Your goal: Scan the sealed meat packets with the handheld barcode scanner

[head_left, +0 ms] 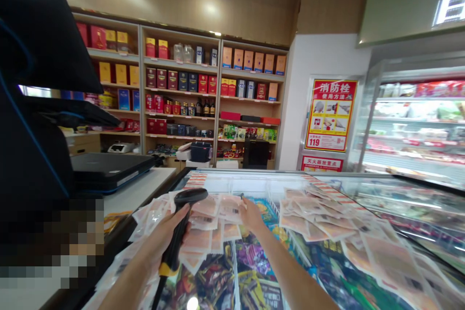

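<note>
Black scanner [177, 235]: handheld, tilted, with yellow trim low on the handle and a cable running down from its base.
Left hand [167, 226]: wrapped round the scanner's handle, fingers curled closed.
Right hand [251, 214]: thumb and fingers pinching the right edge of a packet, the arm reaching up from the lower right.
Packet [228, 206]: clear and pinkish, with a small barcode, between the two hands, just right of the scanner's head; whether it is lifted off those beneath, I cannot tell.
Freezer [254, 180]: a chest type with a glass top; colourful bags [250, 256] show through, divided by white wire.
Packet pile [319, 220]: many similar flat packets overlapping on the right side of the glass, spreading toward the near corner.
Counter [165, 175]: pale, at the left, carrying a flat black device [112, 169] near a large dark screen [47, 38].
Shelves [181, 64]: along the back wall, filled with red, gold and blue boxes and some bottles.
Poster [330, 115]: red and yellow, on the white wall beside a lit display fridge [414, 126].
</note>
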Demonstrator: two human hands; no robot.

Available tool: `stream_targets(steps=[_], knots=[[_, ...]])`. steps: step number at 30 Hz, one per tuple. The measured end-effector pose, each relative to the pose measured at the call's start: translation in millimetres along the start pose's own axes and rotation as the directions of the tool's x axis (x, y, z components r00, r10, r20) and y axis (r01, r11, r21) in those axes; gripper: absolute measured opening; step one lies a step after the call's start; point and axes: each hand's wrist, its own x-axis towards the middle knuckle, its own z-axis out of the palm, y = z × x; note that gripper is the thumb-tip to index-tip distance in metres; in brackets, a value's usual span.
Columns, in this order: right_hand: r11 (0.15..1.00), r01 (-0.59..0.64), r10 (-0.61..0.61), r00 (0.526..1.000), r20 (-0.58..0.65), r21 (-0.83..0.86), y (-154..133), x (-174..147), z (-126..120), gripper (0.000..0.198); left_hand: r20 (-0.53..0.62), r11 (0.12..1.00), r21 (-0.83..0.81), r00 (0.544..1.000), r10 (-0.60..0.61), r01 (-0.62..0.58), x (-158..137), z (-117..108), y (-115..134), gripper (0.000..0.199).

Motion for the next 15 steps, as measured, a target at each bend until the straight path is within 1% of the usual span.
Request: stream_targets(steps=[2, 5, 8, 10, 13, 15], knots=[[0.999, -0.02, 0.018, 0.997, -0.075, -0.033, 15, 0, -12, 0.04, 0.003, 1.0, 0.006, 1.0, -0.009, 0.009, -3, 3, 0, 0.034], [0.984, -0.081, 0.051, 0.981, -0.187, -0.156, 54, 1, -45, 0.04, 0.008, 0.999, 0.034, 1.0, 0.018, -0.018, -10, 9, 1, 0.033], [0.926, -0.231, 0.144, 0.947, -0.286, -0.3, 101, 0, -85, 0.042, 0.055, 0.998, 0.04, 0.997, 0.056, -0.058, -18, 15, 1, 0.031], [0.856, -0.379, 0.258, 0.903, -0.344, -0.351, 127, -3, -108, 0.042, 0.091, 0.998, 0.027, 0.995, 0.046, -0.048, -22, 20, 1, 0.032], [0.76, -0.509, 0.409, 0.858, -0.311, -0.404, 156, -7, -128, 0.043, 0.165, 1.0, 0.01, 0.986, -0.015, 0.013, -28, 28, 0, 0.034], [0.722, -0.546, 0.462, 0.838, -0.29, -0.425, 168, -7, -133, 0.042, 0.238, 0.999, 0.005, 0.97, -0.042, 0.042, -31, 33, -3, 0.034]])
